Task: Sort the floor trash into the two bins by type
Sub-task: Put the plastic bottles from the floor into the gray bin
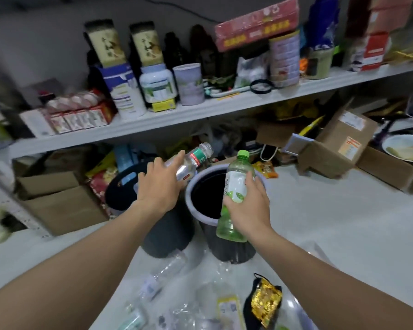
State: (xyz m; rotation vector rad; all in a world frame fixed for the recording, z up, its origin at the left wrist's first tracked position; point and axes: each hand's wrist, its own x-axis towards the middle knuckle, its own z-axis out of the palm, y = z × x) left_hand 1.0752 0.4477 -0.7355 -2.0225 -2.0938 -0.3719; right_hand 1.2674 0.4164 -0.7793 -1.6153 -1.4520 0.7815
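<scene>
Head view: two bottles held over two bins.

Left hand (158, 184) wraps a clear, uncapped bottle (193, 160), tilted with its neck pointing away, above the gap between the lidded dark bin (169, 234) and the open bin (224, 248) with the pale rim. Right hand (249, 206) grips a green-capped bottle (236, 184), nearly upright, over the near edge of the open bin's mouth. On the floor nearer the person lie crumpled clear plastic (165, 270) and a gold-and-black packet (265, 303).
</scene>
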